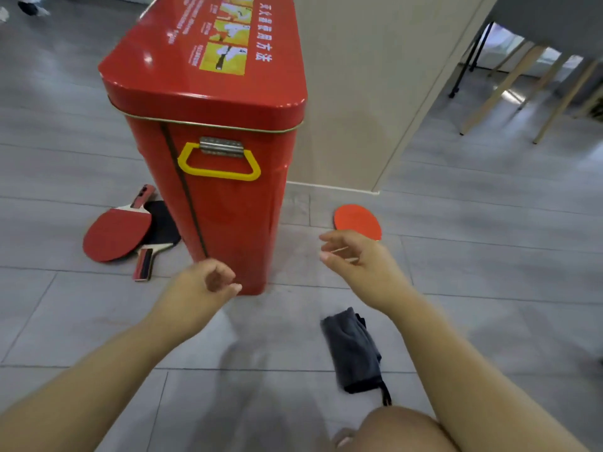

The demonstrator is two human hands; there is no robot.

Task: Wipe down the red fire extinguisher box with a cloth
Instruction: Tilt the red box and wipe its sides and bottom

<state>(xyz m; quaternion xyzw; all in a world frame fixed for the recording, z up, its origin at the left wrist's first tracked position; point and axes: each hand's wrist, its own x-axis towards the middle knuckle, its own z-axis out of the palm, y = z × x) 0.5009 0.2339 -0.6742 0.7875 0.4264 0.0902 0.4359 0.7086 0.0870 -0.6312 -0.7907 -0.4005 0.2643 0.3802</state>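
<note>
The tall red fire extinguisher box point(225, 203) stands upright on the grey tiled floor, with a yellow handle point(219, 164) on the side facing me and printed pictures on its lid. A dark grey cloth point(354, 350) lies folded on the floor in front of the box, to the right. My left hand point(204, 290) hovers near the box's lower front corner, its fingers loosely curled and empty. Just right of the box, my right hand point(354, 262) is held above the floor, fingers relaxed and holding nothing. Neither hand touches the cloth.
Two table tennis paddles point(125, 233) lie on the floor left of the box, and a third red paddle point(357, 221) lies to its right. A beige wall corner point(359, 93) stands behind the box. Chair and table legs point(509, 79) are at the far right. My knee point(401, 432) is at the bottom.
</note>
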